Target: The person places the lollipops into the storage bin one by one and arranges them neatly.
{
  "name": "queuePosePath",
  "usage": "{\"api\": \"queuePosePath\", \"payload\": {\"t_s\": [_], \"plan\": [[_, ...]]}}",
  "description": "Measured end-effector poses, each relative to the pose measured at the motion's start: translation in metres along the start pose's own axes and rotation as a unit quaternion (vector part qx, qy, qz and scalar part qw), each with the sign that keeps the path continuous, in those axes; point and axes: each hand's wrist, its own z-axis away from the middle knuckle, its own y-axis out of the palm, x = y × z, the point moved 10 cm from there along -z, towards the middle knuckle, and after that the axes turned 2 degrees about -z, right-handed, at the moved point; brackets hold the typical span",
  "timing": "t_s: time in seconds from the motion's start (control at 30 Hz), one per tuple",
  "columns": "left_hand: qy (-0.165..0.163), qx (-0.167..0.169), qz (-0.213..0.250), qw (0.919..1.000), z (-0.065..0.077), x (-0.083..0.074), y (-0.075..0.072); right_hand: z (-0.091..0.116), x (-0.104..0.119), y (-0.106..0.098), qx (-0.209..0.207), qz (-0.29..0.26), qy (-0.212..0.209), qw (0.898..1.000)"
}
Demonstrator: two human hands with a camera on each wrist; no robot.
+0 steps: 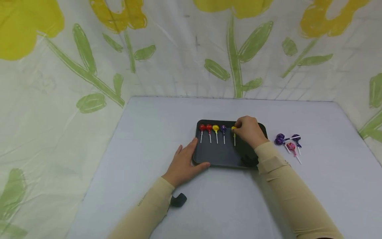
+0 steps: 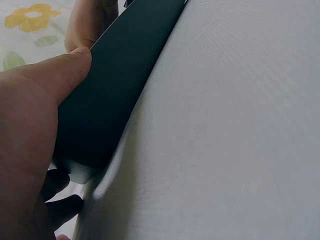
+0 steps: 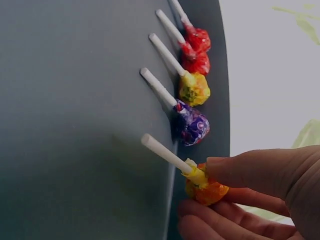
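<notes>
My right hand pinches a yellow-orange lollipop by its wrapped head, at the far side of the black tray. Its white stick points toward the near side. Left of it in the tray lies a row of lollipops: two red, a yellow one and a purple one. At the tray's near left corner rests my left hand, its fingers spread along the left side and the thumb against the front edge. In the left wrist view, the thumb touches the tray's rim.
Several lollipops lie loosely heaped on the white table to the right of the tray, purple ones and a pink one. A flower-printed curtain hangs behind the table. A dark strap end shows by the left wrist.
</notes>
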Motion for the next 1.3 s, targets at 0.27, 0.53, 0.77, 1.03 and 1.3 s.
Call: {"api": "queuePosePath", "payload": {"t_s": [0.27,0.53,0.77,1.03,1.3], "plan": [[0.001,-0.001,0.0,1.0,0.0,-0.001,0.0,-0.002,0.003,0.003,-0.002,0.003,-0.003,1.0],[0.0,0.002,0.004,1.0,0.002,-0.003,0.0,-0.003,0.004,0.009,-0.002,0.011,-0.013,1.0],[0.001,0.001,-0.004,1.0,0.001,-0.003,-0.003,-0.006,0.007,0.012,0.002,0.0,-0.017,1.0],[0.002,0.001,-0.004,1.0,0.001,-0.004,-0.003,-0.006,0.007,0.012,-0.004,0.005,-0.019,1.0],[0.001,0.002,-0.003,1.0,0.001,-0.004,-0.003,-0.008,0.007,0.014,-0.009,0.008,-0.018,1.0]]}}
